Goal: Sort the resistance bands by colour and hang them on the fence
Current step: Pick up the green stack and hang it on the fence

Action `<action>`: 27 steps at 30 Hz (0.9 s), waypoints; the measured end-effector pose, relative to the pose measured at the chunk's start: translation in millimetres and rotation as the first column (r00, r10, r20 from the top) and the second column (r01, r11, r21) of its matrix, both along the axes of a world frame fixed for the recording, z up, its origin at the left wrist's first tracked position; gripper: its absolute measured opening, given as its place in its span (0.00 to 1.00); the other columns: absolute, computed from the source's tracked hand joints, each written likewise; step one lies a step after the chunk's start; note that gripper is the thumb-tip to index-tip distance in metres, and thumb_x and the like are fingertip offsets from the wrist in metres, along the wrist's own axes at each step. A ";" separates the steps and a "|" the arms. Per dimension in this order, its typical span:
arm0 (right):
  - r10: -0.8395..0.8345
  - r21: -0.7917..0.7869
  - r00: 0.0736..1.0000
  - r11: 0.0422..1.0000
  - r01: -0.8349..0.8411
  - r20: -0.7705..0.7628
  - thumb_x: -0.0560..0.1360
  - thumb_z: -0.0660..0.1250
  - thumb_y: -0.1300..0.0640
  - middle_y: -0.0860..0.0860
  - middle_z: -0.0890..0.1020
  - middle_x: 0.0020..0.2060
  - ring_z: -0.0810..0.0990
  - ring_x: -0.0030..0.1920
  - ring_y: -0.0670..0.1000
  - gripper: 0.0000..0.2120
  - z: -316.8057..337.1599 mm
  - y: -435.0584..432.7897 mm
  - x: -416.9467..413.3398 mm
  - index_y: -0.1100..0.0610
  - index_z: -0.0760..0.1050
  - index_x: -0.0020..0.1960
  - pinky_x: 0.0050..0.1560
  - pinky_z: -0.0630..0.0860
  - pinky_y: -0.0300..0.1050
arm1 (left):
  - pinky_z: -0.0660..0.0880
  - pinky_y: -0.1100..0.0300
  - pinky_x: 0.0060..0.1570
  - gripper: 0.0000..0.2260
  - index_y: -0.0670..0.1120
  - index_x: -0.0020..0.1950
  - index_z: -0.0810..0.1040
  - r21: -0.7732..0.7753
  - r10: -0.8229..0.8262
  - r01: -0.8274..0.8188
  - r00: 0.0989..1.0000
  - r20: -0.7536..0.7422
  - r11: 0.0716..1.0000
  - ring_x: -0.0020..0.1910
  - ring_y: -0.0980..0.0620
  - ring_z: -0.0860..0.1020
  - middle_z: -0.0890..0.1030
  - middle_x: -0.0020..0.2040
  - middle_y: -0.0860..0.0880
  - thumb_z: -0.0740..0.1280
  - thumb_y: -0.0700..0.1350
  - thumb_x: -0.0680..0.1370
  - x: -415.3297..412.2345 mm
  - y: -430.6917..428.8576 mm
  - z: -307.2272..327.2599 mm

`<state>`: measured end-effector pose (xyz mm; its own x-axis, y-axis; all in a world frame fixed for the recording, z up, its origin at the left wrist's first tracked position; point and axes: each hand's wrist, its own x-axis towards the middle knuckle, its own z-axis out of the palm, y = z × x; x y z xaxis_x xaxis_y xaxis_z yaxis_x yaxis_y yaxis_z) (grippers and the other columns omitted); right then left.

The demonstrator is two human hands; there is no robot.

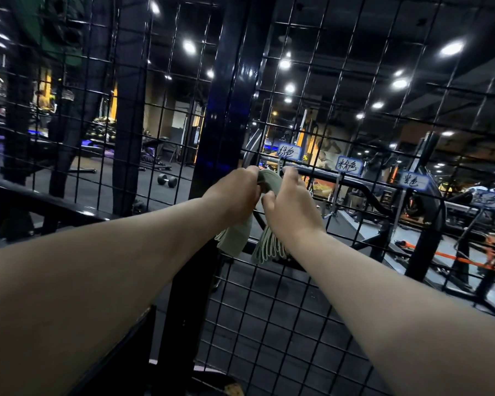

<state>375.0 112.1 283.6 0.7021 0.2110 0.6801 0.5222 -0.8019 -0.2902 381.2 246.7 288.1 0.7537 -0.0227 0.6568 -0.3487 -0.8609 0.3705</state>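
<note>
Both arms reach forward to the black wire fence (pixel 312 310). The left hand (pixel 235 190) and the right hand (pixel 286 201) are side by side, each with its fingers curled tightly round the top of a bundle of pale green bands (pixel 269 180). The bundle is against the fence, just below the first label (pixel 288 152) in a row of four handwritten labels. Below the hands the bands hang in two bunches, their looped ends dangling in front of the mesh. A thick black post (pixel 223 110) stands just left of the hands. Beyond the fence, a dumbbell (pixel 167 180) lies on the dark gym floor.
</note>
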 end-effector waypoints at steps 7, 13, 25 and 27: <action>-0.006 -0.056 1.000 0.998 0.008 0.024 0.83 0.57 0.52 0.56 0.75 0.55 0.77 0.54 0.58 0.13 0.7 -0.5 4.8 0.60 0.68 0.62 0.45 0.74 0.49 | 0.78 0.47 0.45 0.07 0.43 0.54 0.74 0.043 0.011 -0.011 1.000 -0.004 0.999 0.43 0.45 0.79 0.80 0.47 0.45 0.60 0.46 0.82 -0.6 1.0 2.9; 0.027 -0.130 0.999 0.991 -0.021 0.039 0.84 0.55 0.56 0.61 0.73 0.64 0.76 0.63 0.59 0.22 -1.1 -6.1 4.4 0.64 0.59 0.76 0.59 0.75 0.50 | 0.78 0.47 0.47 0.07 0.44 0.54 0.76 0.051 -0.023 0.021 0.999 0.036 0.998 0.45 0.45 0.79 0.77 0.52 0.44 0.62 0.46 0.82 0.6 1.4 5.7; 0.088 -0.085 0.996 0.992 -0.089 -0.018 0.82 0.58 0.58 0.57 0.75 0.59 0.78 0.55 0.59 0.21 6.1 -9.0 -3.3 0.58 0.62 0.73 0.51 0.76 0.53 | 0.78 0.51 0.50 0.10 0.43 0.59 0.77 0.072 -0.028 0.025 0.999 0.036 0.997 0.47 0.48 0.78 0.76 0.55 0.45 0.63 0.46 0.81 -4.0 1.2 6.1; 0.088 -0.087 0.996 0.992 -0.089 -0.014 0.81 0.60 0.58 0.56 0.76 0.55 0.78 0.52 0.58 0.16 9.3 -9.3 -6.2 0.58 0.66 0.68 0.50 0.77 0.53 | 0.78 0.53 0.48 0.09 0.43 0.57 0.77 0.075 -0.028 0.025 0.999 0.042 0.997 0.46 0.49 0.78 0.77 0.53 0.45 0.63 0.46 0.81 -3.2 1.6 6.1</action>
